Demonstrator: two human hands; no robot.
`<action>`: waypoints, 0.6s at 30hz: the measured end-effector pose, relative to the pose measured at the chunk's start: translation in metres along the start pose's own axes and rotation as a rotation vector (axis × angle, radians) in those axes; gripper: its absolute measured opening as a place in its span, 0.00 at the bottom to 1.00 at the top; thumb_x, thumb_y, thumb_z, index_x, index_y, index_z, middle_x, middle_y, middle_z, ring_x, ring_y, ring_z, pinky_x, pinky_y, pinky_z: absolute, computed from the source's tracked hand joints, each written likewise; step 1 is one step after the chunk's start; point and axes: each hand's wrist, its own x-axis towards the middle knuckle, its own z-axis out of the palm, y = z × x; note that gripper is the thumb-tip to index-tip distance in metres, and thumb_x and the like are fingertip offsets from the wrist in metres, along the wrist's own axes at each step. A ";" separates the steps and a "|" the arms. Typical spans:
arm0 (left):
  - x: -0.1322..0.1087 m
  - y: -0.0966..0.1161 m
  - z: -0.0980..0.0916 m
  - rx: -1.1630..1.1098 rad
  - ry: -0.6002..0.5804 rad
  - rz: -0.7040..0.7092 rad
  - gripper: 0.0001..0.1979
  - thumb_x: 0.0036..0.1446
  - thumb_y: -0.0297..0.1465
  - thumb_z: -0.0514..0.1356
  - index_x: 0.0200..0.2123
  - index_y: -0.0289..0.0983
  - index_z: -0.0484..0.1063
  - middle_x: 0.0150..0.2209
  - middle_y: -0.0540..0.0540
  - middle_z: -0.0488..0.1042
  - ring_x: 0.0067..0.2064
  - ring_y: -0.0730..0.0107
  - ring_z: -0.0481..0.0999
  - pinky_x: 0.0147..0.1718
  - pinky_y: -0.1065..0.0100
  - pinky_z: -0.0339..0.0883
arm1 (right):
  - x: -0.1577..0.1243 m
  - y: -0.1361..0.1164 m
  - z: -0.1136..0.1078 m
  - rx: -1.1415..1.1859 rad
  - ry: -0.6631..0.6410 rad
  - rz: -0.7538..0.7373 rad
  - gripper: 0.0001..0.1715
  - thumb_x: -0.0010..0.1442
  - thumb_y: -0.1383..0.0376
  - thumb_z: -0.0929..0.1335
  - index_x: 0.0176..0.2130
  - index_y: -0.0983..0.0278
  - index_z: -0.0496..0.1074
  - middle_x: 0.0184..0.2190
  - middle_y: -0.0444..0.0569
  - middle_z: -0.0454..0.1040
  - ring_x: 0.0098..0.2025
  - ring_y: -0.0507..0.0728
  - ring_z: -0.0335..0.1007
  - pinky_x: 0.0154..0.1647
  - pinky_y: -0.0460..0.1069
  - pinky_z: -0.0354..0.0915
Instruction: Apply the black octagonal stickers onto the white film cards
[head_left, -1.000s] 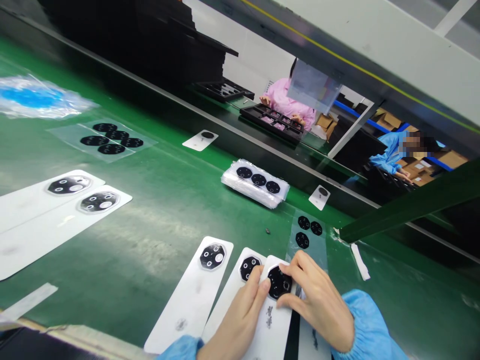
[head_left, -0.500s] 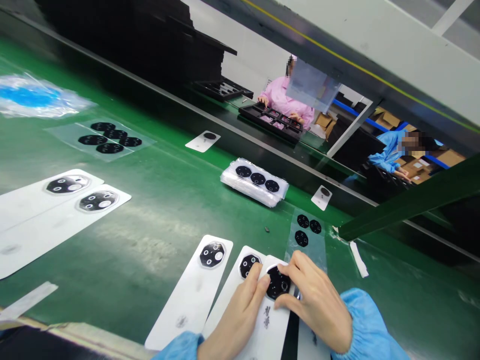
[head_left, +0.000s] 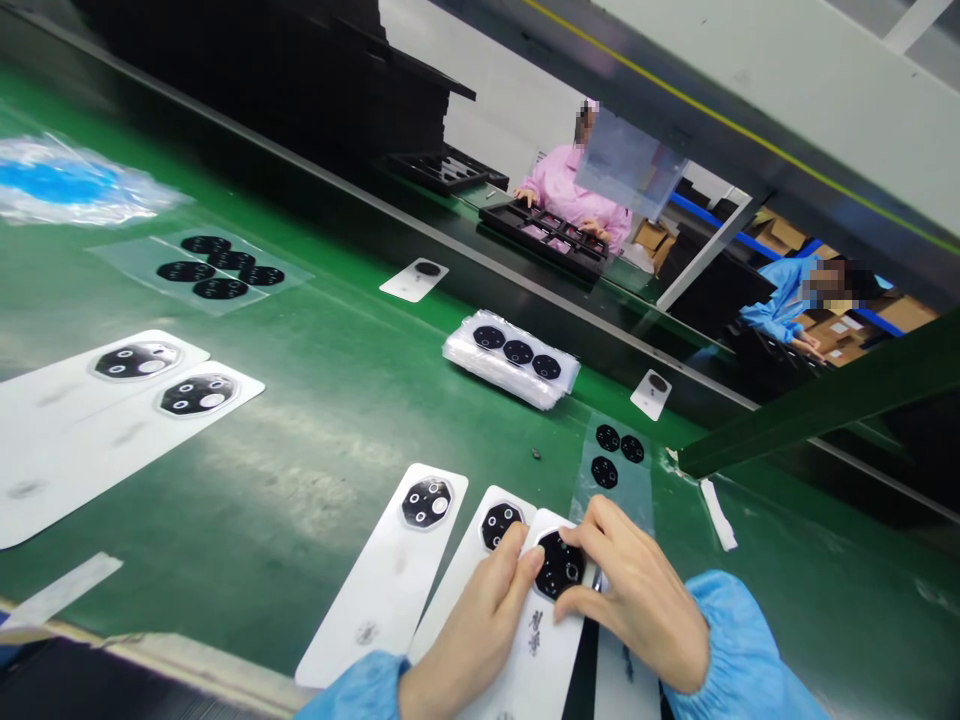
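Observation:
Both my hands rest on a white phone back cover [head_left: 541, 650] at the bottom centre. My left hand [head_left: 480, 625] presses its fingertips against the left rim of the cover's black octagonal camera piece [head_left: 560, 565]. My right hand [head_left: 637, 595] pinches the same piece from above and from the right. Two more white covers [head_left: 390, 580] with black camera pieces lie just to the left. A clear film sheet [head_left: 616, 470] carrying three black pieces lies just beyond my right hand.
The green belt [head_left: 315, 420] holds two white covers [head_left: 97, 420] at the left, a film sheet with several black pieces [head_left: 202, 265], a wrapped stack of sheets [head_left: 514, 360] and small white cards [head_left: 414, 280]. Across the line, two people work at black trays [head_left: 547, 235].
The view has shifted slightly. My fingers stay on the black camera piece with only small adjustments.

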 end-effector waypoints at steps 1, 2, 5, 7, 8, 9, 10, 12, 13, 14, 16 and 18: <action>0.000 0.000 0.000 -0.002 -0.009 0.002 0.14 0.62 0.42 0.46 0.34 0.39 0.63 0.32 0.47 0.69 0.35 0.63 0.70 0.36 0.66 0.63 | 0.000 0.000 0.000 0.001 -0.007 0.003 0.26 0.41 0.67 0.79 0.37 0.65 0.66 0.32 0.45 0.61 0.33 0.57 0.64 0.29 0.51 0.66; 0.000 0.000 0.000 -0.006 -0.016 0.000 0.14 0.62 0.42 0.46 0.35 0.39 0.63 0.32 0.47 0.68 0.36 0.63 0.70 0.37 0.65 0.63 | 0.000 0.000 0.000 0.000 -0.012 0.004 0.26 0.41 0.66 0.79 0.37 0.65 0.66 0.32 0.45 0.61 0.33 0.57 0.64 0.29 0.50 0.66; 0.001 0.001 -0.001 -0.021 -0.025 -0.009 0.15 0.62 0.43 0.45 0.35 0.39 0.62 0.32 0.47 0.67 0.36 0.63 0.69 0.38 0.64 0.62 | 0.001 0.001 -0.001 0.007 -0.022 0.007 0.26 0.41 0.65 0.79 0.37 0.64 0.65 0.32 0.44 0.61 0.33 0.56 0.64 0.29 0.50 0.66; 0.001 0.001 -0.001 -0.031 -0.032 -0.003 0.15 0.62 0.43 0.45 0.34 0.39 0.62 0.32 0.48 0.66 0.35 0.63 0.68 0.37 0.64 0.62 | 0.001 0.001 -0.001 0.020 -0.027 0.009 0.25 0.42 0.65 0.79 0.36 0.64 0.65 0.32 0.44 0.61 0.33 0.56 0.64 0.29 0.50 0.66; 0.002 0.001 -0.001 -0.032 -0.037 0.003 0.15 0.62 0.43 0.45 0.34 0.39 0.61 0.31 0.48 0.65 0.35 0.64 0.68 0.37 0.64 0.62 | 0.001 0.002 -0.002 0.027 -0.031 0.008 0.25 0.42 0.65 0.79 0.36 0.64 0.65 0.32 0.44 0.61 0.33 0.56 0.64 0.29 0.50 0.66; 0.002 0.001 -0.001 -0.032 -0.039 0.010 0.15 0.62 0.43 0.44 0.34 0.39 0.61 0.31 0.48 0.65 0.34 0.64 0.67 0.36 0.65 0.62 | 0.001 0.002 -0.002 0.033 -0.034 0.006 0.25 0.42 0.65 0.79 0.36 0.65 0.65 0.31 0.44 0.61 0.32 0.56 0.64 0.29 0.50 0.66; 0.002 0.002 -0.001 -0.031 -0.041 0.015 0.15 0.62 0.43 0.44 0.33 0.39 0.60 0.30 0.49 0.64 0.33 0.65 0.67 0.35 0.65 0.62 | 0.001 0.002 -0.002 0.036 -0.037 0.006 0.25 0.42 0.65 0.79 0.36 0.65 0.66 0.31 0.44 0.61 0.32 0.56 0.63 0.28 0.50 0.66; 0.001 0.002 -0.001 -0.026 -0.038 0.022 0.15 0.63 0.43 0.43 0.32 0.39 0.59 0.30 0.49 0.63 0.33 0.65 0.66 0.34 0.65 0.62 | 0.001 0.002 -0.003 0.046 -0.042 0.004 0.26 0.42 0.64 0.79 0.37 0.66 0.66 0.31 0.44 0.60 0.32 0.56 0.63 0.28 0.50 0.65; 0.001 0.002 -0.001 -0.023 -0.036 0.023 0.15 0.63 0.43 0.43 0.32 0.39 0.59 0.30 0.49 0.63 0.33 0.65 0.66 0.34 0.65 0.62 | 0.001 0.002 -0.003 0.053 -0.044 0.002 0.26 0.42 0.63 0.79 0.37 0.66 0.67 0.31 0.45 0.60 0.32 0.56 0.63 0.28 0.50 0.65; 0.001 0.003 -0.001 -0.021 -0.032 0.023 0.15 0.63 0.43 0.43 0.32 0.39 0.60 0.30 0.49 0.63 0.33 0.65 0.67 0.35 0.65 0.62 | 0.001 0.002 -0.003 0.062 -0.045 0.001 0.26 0.42 0.63 0.79 0.38 0.66 0.67 0.31 0.45 0.60 0.32 0.56 0.63 0.28 0.50 0.65; 0.001 0.002 -0.001 -0.014 -0.022 0.021 0.15 0.62 0.43 0.44 0.33 0.39 0.61 0.30 0.49 0.64 0.34 0.64 0.68 0.35 0.65 0.63 | 0.001 0.002 -0.003 0.088 -0.045 -0.003 0.27 0.43 0.62 0.78 0.39 0.67 0.67 0.31 0.45 0.60 0.32 0.56 0.62 0.29 0.50 0.65; 0.001 0.001 -0.001 -0.016 0.000 0.022 0.15 0.62 0.42 0.45 0.33 0.39 0.62 0.30 0.48 0.66 0.34 0.64 0.68 0.34 0.66 0.64 | 0.000 0.004 -0.005 0.135 -0.039 0.000 0.25 0.45 0.63 0.77 0.41 0.67 0.68 0.32 0.46 0.61 0.33 0.57 0.63 0.30 0.51 0.65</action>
